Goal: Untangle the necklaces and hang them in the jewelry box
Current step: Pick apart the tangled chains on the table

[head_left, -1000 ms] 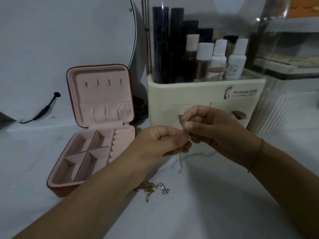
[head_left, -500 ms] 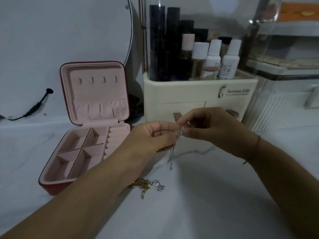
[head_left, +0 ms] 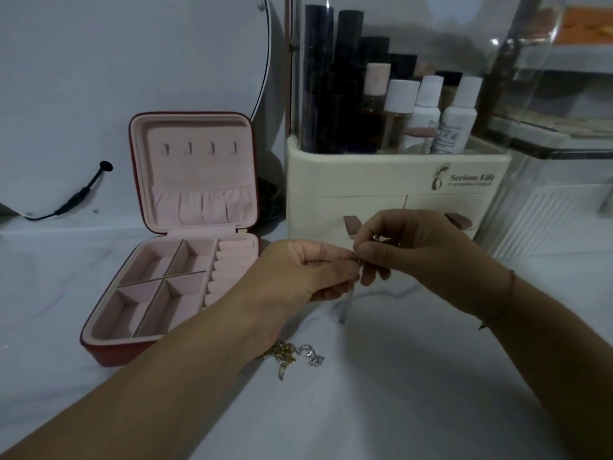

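A red jewelry box (head_left: 109, 355) with pink lining stands open at the left, its lid upright with a row of small hooks (head_left: 200, 147) that carry nothing. My left hand (head_left: 308, 270) and my right hand (head_left: 414, 250) meet above the white tabletop, right of the box. Both pinch a thin silver necklace (head_left: 346, 303), whose loose end hangs down between them. A tangled heap of gold and silver chains (head_left: 293, 355) lies on the table beside my left forearm, partly hidden by it.
A cream cosmetics organizer (head_left: 381, 184) with bottles and a clear cover stands just behind my hands. A round mirror (head_left: 132, 61) with a black cable (head_left: 79, 197) leans at the back left. A clear ribbed container (head_left: 557, 210) is at the right.
The view has shifted slightly. My hands stay together on the thin necklace, with only small finger movements; its hanging end swings a little. The heap of chains has not moved.
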The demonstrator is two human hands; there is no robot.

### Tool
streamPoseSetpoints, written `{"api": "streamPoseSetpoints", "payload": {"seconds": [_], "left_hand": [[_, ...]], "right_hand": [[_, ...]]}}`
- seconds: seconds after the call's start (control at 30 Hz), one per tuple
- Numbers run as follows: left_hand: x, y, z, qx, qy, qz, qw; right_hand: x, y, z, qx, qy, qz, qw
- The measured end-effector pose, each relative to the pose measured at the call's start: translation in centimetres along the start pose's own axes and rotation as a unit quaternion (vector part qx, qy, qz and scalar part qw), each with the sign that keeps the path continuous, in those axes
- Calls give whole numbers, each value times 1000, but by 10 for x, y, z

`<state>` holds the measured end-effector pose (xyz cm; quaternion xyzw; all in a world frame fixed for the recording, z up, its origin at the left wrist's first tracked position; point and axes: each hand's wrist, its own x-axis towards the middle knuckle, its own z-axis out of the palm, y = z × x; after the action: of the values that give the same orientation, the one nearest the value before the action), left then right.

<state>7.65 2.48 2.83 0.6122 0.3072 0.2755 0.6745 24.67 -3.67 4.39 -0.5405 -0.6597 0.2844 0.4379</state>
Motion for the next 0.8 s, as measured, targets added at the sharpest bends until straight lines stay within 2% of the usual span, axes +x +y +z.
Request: {"api": "streamPoseSetpoints", "payload": {"seconds": [0.3,0.53,0.67,0.8], "left_hand": [[1,-6,7,-21,17,4,1000],[0,-7,8,-17,27,10,999],[1,-9,6,6,22,21,1000],[2,-10,6,8,21,34,999]], "right_hand": [[-2,-1,-1,26,-1,17,1000],[-1,-3,1,5,5,41,999],[-1,-1,-1,32,5,56,998],[-1,3,-2,92,-29,80,992]]}}
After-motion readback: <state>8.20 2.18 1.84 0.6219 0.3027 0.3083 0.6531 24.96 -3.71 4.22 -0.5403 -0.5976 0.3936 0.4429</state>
